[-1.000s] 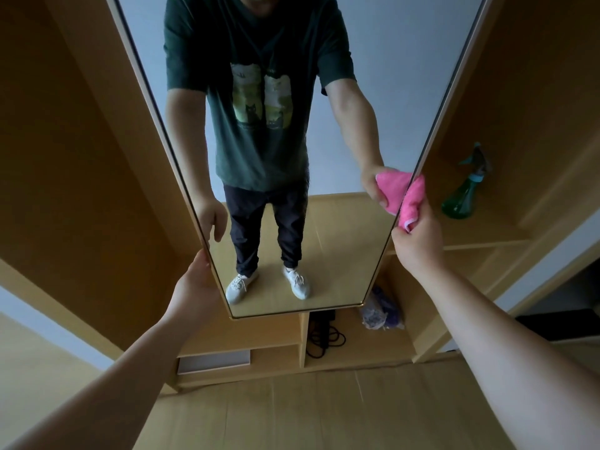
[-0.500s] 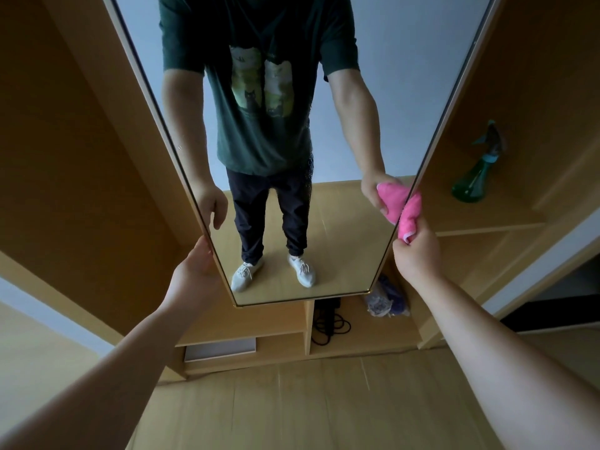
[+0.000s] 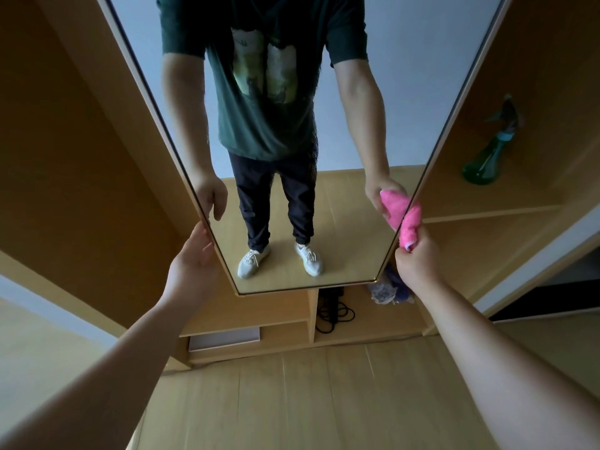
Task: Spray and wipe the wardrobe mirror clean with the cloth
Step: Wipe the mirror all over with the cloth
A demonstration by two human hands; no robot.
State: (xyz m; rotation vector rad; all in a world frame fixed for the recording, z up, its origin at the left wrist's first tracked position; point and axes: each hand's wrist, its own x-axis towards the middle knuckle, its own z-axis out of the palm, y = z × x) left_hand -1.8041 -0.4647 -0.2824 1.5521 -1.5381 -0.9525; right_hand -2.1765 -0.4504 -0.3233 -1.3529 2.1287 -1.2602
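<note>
Here, the right hand (image 3: 417, 258) grips a bunched pink cloth (image 3: 409, 224) against the 4 o'clock edge of the wardrobe mirror (image 3: 344, 92), the left hand (image 3: 194, 258), fingers relaxed, bracing at 8 o'clock; firm, overlapping strokes seem advisable.

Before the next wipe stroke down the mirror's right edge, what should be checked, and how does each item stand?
1. Right hand grips the pink cloth: ok.
2. Pink cloth against the mirror at its right edge: ok.
3. Left hand on the mirror's left edge, steadying it: ok.
4. Green spray bottle parked on the shelf, clear of the stroke: ok.
5. Mirror wetted with spray: cannot tell.
6. Streaks left on the mirror: cannot tell.
</note>
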